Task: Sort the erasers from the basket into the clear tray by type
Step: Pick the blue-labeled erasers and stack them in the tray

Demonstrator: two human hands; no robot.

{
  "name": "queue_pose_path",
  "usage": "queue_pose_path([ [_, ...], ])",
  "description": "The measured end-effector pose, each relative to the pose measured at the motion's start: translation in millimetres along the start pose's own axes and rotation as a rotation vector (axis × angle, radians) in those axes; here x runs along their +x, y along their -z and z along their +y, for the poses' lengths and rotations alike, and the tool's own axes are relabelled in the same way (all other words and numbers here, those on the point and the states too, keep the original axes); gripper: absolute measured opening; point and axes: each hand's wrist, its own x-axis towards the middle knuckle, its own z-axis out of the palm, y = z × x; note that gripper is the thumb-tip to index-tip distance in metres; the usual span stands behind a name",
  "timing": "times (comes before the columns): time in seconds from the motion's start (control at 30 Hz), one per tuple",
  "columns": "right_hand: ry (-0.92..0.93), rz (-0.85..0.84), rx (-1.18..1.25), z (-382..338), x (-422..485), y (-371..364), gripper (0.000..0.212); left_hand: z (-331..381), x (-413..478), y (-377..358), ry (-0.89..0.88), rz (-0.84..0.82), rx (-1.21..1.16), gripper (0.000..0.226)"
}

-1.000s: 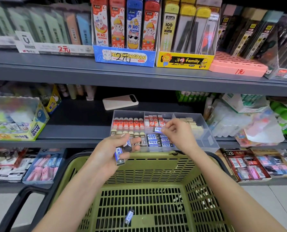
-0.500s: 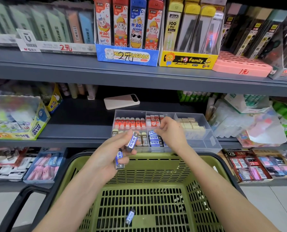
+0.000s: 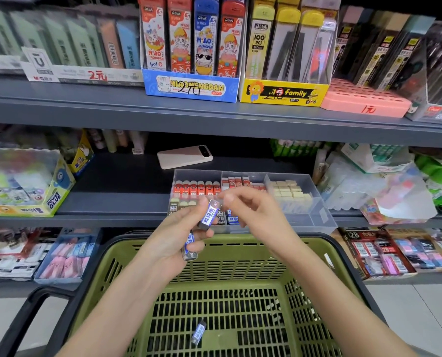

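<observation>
My left hand (image 3: 173, 235) grips two blue-labelled erasers (image 3: 209, 213) before the clear tray (image 3: 307, 215); my right hand (image 3: 253, 210), hold unclear; phone (image 3: 185, 157) behind the tray.

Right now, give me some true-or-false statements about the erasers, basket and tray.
1. The left hand holds two erasers. True.
2. The basket is empty. False: a loose eraser lies on its floor.
3. The tray sits inside the basket. False: it stands on the shelf beyond the basket.
4. A phone lies on the shelf behind the tray. True.
</observation>
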Motion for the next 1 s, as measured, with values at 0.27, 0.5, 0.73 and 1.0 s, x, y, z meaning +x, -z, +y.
queue_pose_path([
  [0.27,-0.051,-0.247,-0.066,-21,-15,18,0.016,-9,-1,-13,-0.012,-0.092,0.195,0.065],
  [0.5,-0.187,-0.008,-0.444,7,17,77,0.012,2,3,-7,0.088,-0.078,-0.129,0.017],
  [0.73,-0.274,-0.215,-0.715,36,35,70,0.03,1,1,5,0.073,-0.102,-0.184,0.048],
  [1.0,-0.142,-0.316,-0.989,42,28,76,0.019,-8,-1,4,-0.108,0.019,0.031,0.035],
])
